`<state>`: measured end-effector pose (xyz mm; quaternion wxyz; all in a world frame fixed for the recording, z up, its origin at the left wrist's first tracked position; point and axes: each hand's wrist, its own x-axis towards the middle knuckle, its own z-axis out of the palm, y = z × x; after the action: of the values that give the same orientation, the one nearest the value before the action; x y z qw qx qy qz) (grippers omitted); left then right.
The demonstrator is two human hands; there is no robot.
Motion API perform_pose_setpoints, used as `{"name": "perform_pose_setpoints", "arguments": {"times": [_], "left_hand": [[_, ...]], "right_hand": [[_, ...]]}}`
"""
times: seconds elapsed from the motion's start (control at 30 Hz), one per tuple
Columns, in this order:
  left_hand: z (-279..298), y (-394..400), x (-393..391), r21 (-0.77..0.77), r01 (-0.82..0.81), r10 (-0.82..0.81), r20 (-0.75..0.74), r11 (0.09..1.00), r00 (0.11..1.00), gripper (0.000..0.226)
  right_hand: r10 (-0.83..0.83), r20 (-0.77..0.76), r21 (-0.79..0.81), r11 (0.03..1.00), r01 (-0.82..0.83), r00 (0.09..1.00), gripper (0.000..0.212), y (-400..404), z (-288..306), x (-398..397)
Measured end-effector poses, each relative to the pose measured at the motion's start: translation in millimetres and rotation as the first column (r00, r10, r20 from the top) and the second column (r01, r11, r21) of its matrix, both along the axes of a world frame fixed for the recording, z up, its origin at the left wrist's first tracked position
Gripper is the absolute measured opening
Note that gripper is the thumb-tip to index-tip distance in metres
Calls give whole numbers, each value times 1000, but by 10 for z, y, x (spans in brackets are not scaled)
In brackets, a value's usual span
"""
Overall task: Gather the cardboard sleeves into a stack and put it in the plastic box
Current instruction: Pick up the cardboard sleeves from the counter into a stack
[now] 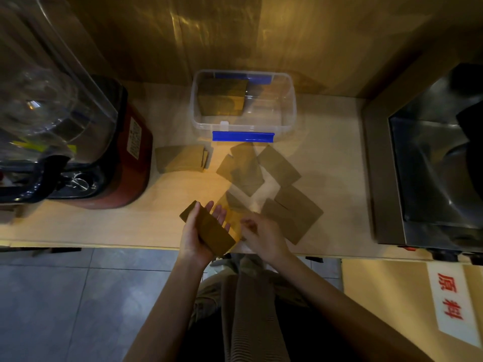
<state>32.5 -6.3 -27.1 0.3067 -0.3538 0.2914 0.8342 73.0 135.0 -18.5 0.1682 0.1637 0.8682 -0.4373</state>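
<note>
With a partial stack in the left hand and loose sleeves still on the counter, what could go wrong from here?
The small brown cardboard stack lies in the left hand loosely gripped; it could fan or slip as the right hand adds more. The overlapping loose sleeves may come up two at a time or get pushed off the counter's near edge.

One plastic box [243, 105] is seen on the counter [78, 226], with one bundle of cardboard sleeves [222, 97] inside it. One small stack [181, 158] is counted beside it, one stack [207, 228] is held, and about six loose sleeves [277, 165] are spread flat, overlapping. Two hands are counted.
</note>
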Motion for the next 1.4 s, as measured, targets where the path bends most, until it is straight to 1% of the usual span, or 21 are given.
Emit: {"name": "perform_pose_setpoints", "arguments": {"times": [0.07, 0.13, 0.2, 0.3, 0.43, 0.53, 0.6, 0.73, 0.83, 0.87, 0.9, 0.93, 0.97, 1.0, 1.03, 1.1, 1.13, 1.2, 1.23, 1.3, 1.4], "left_hand": [[-16, -27, 6, -7, -5, 5, 25, 1000, 1000, 35], [-49, -62, 25, -19, 9, -8, 34, 1000, 999, 36], [-69, -89, 44, -35, 25, -24, 41, 999, 999, 33], [-66, -101, 57, -40, 30, -28, 50, 999, 998, 28], [-53, -112, 62, -51, 32, -29, 54, 998, 998, 25], [-39, -113, 76, -61, 39, -35, 61, 997, 998, 25], [-18, -113, 80, -57, 32, -28, 76, 998, 997, 25], [-5, -103, 72, -59, 44, -38, 87, 997, 995, 23], [-6, -74, 61, -62, 58, -52, 91, 996, 995, 25], [-1, -62, 55, -60, 58, -52, 92, 997, 994, 28], [5, -48, 47, -56, 60, -55, 91, 997, 994, 31], [16, -34, 40, -50, 65, -60, 88, 997, 994, 34], [30, -19, 35, -44, 72, -68, 80, 996, 994, 36], [46, 3, 26, -38, 84, -81, 69, 996, 994, 39], [54, 19, 21, -29, 95, -93, 50, 995, 994, 45], [86, 70, 19, 1, 138, -138, -9, 990, 990, 57], [107, 101, 23, 21, 181, -180, -53, 983, 982, 57], [161, 165, 33, 51, 281, -271, -146, 958, 952, 49], [195, 202, 35, 68, 312, -297, -174, 948, 939, 48], [211, 271, 38, 117, 341, -315, -195, 933, 929, 59], [179, 360, 28, 168, 297, -271, -162, 940, 949, 69]], "right_hand": [[69, -8, 174, 982, -67, 998, 29, 53, -145, -15], [188, 15, 294, 938, -184, 982, 38, 66, -256, -23], [259, 51, 343, 902, -260, 965, 51, 33, -316, -22], [279, 82, 391, 874, -289, 957, 62, -45, -361, -6], [317, 89, 502, 804, -317, 944, 58, -94, -385, 7], [325, 56, 547, 781, -301, 944, 50, -112, -380, -14], [317, 57, 548, 783, -295, 947, 48, -116, -362, -45], [271, 121, 505, 811, -294, 955, 50, -84, -299, -153], [233, 162, 362, 890, -278, 959, 56, -9, -194, -227], [205, 160, 287, 926, -244, 966, 56, 28, -151, -238], [151, 158, 166, 970, -177, 976, 54, 63, -104, -245], [81, 163, 4, 997, -83, 983, 52, 97, -45, -244], [7, 184, -169, 985, 25, 983, 48, 125, 9, -243], [-53, 202, -301, 947, 114, 978, 43, 151, 71, -236], [-81, 193, -365, 919, 149, 978, 39, 170, 127, -229], [-79, 138, -400, 907, 129, 987, 36, 185, 255, -201], [-77, 116, -394, 912, 117, 990, 36, 176, 321, -177], [-59, 82, -333, 939, 83, 995, 37, 144, 389, -102], [-45, 71, -301, 952, 65, 996, 38, 126, 405, -55], [-45, 37, -262, 964, 53, 998, 39, 94, 409, 38], [-93, -25, -186, 979, 87, 995, 44, 94, 397, 115]]}}
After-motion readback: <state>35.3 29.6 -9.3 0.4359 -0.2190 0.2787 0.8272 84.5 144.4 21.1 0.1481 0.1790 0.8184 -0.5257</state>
